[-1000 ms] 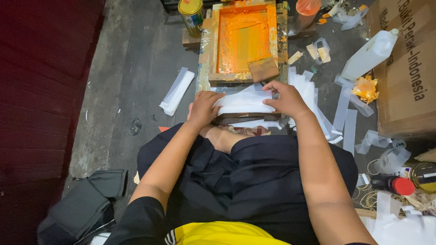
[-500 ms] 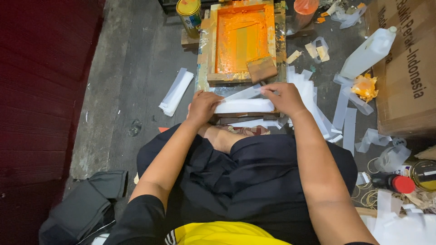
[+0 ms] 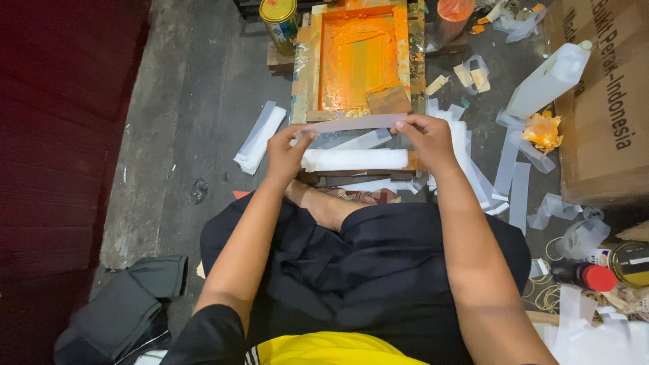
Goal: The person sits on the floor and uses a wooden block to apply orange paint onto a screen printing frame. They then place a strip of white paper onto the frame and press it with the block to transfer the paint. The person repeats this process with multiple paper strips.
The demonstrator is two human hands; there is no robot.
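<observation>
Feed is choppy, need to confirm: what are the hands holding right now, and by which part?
A thin translucent plastic strip, stretched flat between both hands: left hand pinches its left end, right hand its right end, above the white stack.

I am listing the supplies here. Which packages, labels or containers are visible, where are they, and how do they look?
Cardboard box: far right, large, brown, dark print.
White jug: leaning against the box, plastic, tilted.
Tin can: top, left of the orange frame, gold lid, blue-yellow label.
Red-capped bottle: lower right, dark, lying down.
</observation>
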